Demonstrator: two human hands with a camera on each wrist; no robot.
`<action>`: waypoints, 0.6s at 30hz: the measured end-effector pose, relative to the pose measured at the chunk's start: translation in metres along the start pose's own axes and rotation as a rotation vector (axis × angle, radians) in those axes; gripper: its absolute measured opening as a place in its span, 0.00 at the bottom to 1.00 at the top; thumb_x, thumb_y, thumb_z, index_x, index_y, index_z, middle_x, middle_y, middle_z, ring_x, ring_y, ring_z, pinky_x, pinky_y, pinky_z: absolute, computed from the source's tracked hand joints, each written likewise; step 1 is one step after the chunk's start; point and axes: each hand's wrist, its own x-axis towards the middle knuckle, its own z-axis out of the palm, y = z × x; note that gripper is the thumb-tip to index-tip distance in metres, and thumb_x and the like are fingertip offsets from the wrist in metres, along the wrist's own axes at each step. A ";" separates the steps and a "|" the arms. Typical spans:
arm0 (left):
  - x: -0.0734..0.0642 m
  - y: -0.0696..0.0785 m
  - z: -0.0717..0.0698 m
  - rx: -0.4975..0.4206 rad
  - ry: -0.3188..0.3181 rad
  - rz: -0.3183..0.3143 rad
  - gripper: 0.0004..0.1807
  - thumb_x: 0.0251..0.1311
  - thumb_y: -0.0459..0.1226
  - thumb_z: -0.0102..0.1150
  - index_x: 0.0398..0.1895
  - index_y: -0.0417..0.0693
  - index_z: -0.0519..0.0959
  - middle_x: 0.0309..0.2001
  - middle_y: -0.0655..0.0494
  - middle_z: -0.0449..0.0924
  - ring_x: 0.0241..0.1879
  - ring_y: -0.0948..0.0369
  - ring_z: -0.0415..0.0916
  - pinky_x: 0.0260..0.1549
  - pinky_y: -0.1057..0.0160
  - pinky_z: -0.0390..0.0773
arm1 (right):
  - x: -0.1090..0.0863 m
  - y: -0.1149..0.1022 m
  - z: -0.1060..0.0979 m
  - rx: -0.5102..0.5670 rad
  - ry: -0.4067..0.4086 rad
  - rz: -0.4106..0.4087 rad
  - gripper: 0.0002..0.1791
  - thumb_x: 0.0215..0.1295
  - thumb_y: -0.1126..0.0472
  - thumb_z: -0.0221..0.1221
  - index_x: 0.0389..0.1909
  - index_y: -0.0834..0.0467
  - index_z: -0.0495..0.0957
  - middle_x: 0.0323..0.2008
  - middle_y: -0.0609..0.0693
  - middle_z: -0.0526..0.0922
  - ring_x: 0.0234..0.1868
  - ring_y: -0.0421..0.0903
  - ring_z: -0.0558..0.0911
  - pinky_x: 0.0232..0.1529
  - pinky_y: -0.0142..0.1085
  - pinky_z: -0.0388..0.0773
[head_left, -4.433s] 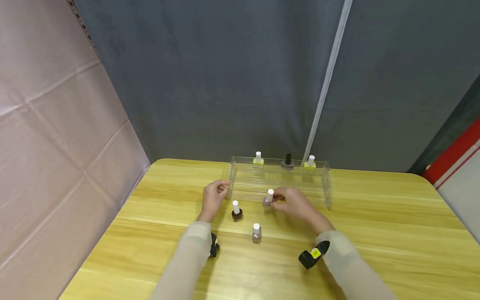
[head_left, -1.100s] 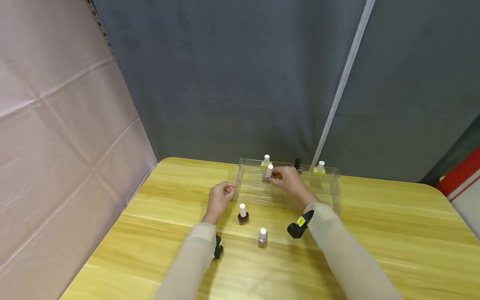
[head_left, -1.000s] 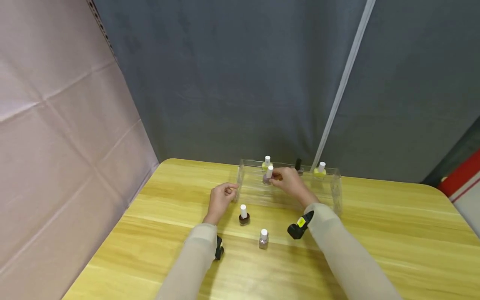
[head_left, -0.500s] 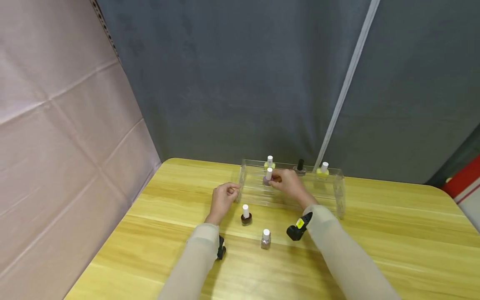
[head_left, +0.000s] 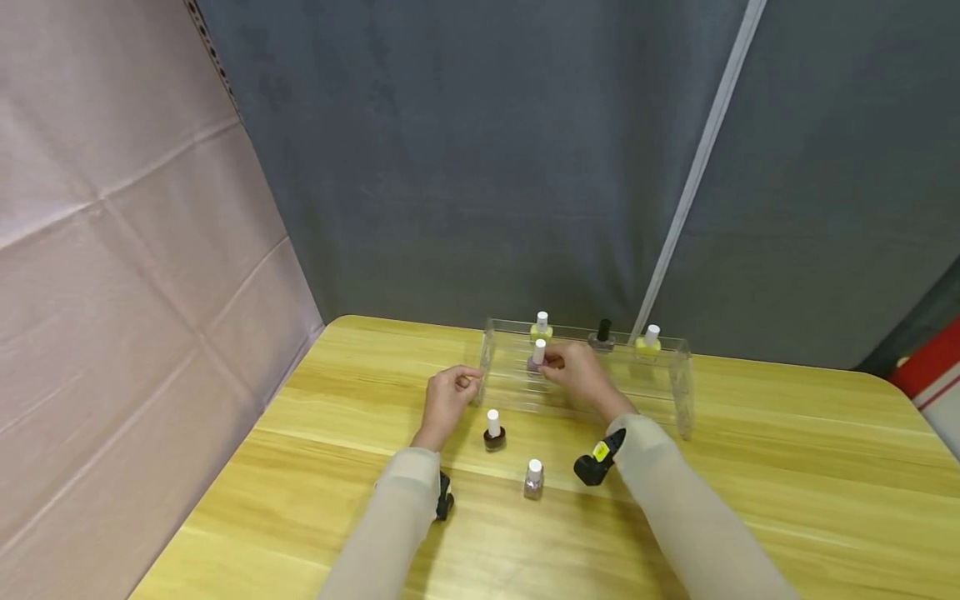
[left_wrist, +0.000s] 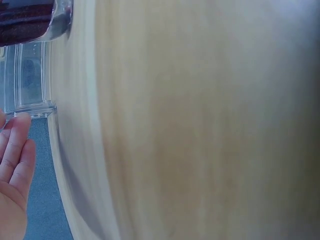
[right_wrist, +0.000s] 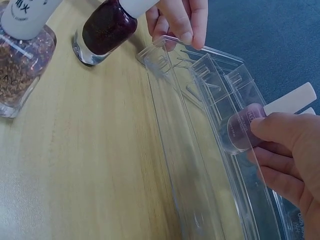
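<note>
My right hand (head_left: pixel 581 371) pinches a mauve nail polish bottle (right_wrist: pixel 245 125) with a white cap by its body. The bottle is at a middle step of the clear acrylic tiered rack (head_left: pixel 585 400), cap tilted up in the right wrist view. My left hand (head_left: pixel 446 400) holds the rack's left end; its fingers (right_wrist: pixel 175 20) are at the end panel's top edge. Before the rack, a dark red polish bottle (head_left: pixel 494 439) and a glittery polish bottle (head_left: pixel 533 483) stand upright on the wooden table (head_left: pixel 300 500).
On the rack's top tier stand a yellow polish bottle (head_left: pixel 541 332) at left, a black-capped bottle (head_left: pixel 602 340), and another yellow bottle (head_left: pixel 648 343) at right. A grey curtain (head_left: pixel 480 167) hangs behind the table; pink cloth (head_left: pixel 135 250) covers the left side.
My right hand has carried the mauve bottle from the rack's front up to a middle tier; over the last second it has lowered slightly there. My left hand stays at the rack's left end.
</note>
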 end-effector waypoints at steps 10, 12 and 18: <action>0.000 -0.001 0.001 0.005 0.004 0.018 0.06 0.55 0.28 0.60 0.35 0.41 0.84 0.22 0.55 0.79 0.19 0.65 0.73 0.16 0.70 0.72 | -0.002 -0.001 0.001 0.034 -0.001 0.047 0.14 0.58 0.67 0.62 0.45 0.66 0.80 0.41 0.59 0.82 0.39 0.50 0.82 0.41 0.39 0.79; 0.000 -0.001 0.001 -0.002 0.002 0.015 0.06 0.56 0.28 0.60 0.35 0.41 0.84 0.23 0.55 0.79 0.19 0.65 0.73 0.16 0.70 0.72 | -0.003 -0.001 0.002 0.046 0.002 0.050 0.14 0.58 0.66 0.62 0.46 0.66 0.80 0.42 0.59 0.82 0.39 0.50 0.82 0.41 0.39 0.79; 0.000 0.000 0.000 -0.009 0.000 -0.004 0.06 0.56 0.29 0.60 0.35 0.42 0.84 0.23 0.55 0.79 0.20 0.65 0.73 0.16 0.70 0.72 | -0.004 0.000 0.003 0.077 0.012 0.051 0.14 0.59 0.67 0.62 0.46 0.67 0.80 0.42 0.59 0.82 0.39 0.50 0.82 0.40 0.39 0.79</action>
